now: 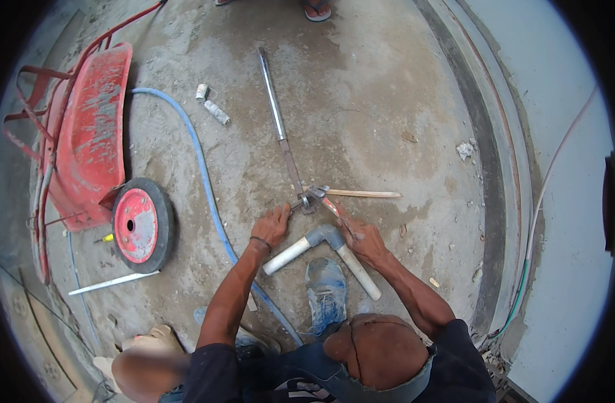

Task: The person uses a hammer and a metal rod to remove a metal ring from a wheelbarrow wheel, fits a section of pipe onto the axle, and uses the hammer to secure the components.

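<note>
Dusty, stained concrete floor [381, 87] spreads under everything. Nearest, a worn blue-and-white lace-up shoe [326, 295] stands between the two arms of an L-shaped pipe [326, 234], cream plastic lengths joined by a grey elbow; this pipe is the landmark.

Both hands work just beyond its elbow. Left of the elbow, the left hand [272, 227] is closed, seemingly around a short grey metal shaft [297, 205]; right of it, the right hand [362, 238] grasps a red-handled metal tool [331, 206]. The metal parts meet directly beyond the elbow, too crowded to separate clearly.

From there a long bar [274, 101], flat brown metal ending in a shiny tube, runs away from the pipe. It looks stiff and heavy; the smooth tube may slip in dusty fingers, so its far end would give most leverage, and the flat part a surer hold. The red handle seems lighter, best held low.

Well left of the pipe, past a blue hose [201, 161], a scuffed red metal wheelbarrow [96, 127] lies tipped over. Its tray's inside is turned away, so I cannot tell whether it holds anything.
</note>
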A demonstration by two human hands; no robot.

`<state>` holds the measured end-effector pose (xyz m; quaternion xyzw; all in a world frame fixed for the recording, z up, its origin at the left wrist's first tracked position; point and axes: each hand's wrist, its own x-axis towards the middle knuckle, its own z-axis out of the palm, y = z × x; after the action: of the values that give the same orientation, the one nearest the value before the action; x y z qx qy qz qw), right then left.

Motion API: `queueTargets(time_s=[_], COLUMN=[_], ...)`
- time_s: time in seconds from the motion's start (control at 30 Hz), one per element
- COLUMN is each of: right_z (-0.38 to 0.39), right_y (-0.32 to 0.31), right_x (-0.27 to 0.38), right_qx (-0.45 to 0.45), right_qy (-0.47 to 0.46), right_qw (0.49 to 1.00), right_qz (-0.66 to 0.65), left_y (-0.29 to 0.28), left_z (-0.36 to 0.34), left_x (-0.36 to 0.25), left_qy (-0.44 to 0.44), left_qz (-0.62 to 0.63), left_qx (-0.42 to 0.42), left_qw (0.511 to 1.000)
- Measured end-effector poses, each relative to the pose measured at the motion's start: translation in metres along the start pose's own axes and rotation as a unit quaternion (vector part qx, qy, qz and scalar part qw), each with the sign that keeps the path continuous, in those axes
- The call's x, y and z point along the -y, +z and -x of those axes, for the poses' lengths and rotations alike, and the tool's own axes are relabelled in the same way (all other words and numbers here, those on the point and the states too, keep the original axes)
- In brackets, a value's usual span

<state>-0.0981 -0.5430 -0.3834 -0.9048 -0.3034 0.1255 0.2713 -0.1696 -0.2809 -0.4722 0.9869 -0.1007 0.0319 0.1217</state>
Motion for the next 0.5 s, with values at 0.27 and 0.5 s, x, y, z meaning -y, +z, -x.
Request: queueTargets(time_s=[0.27, 0.5], right_z=[0.016, -0.003], right_y=[-0.001, -0.071], right_x=[0.011, 0.049], right_qx=[-0.311, -0.105], right_qy=[-0.103, 0.015], right_qw=[0.931, 0.99], right_qz=[-0.162, -0.088], left_y=[0.002, 0.0], left_z=[0.007, 0.015], left_x=[-0.006, -0.004], left_qy=[-0.012, -0.016], left_qz=[0.026, -0.018], left_qx=[-0.003, 0.03], left_qw=[1.0, 0.999])
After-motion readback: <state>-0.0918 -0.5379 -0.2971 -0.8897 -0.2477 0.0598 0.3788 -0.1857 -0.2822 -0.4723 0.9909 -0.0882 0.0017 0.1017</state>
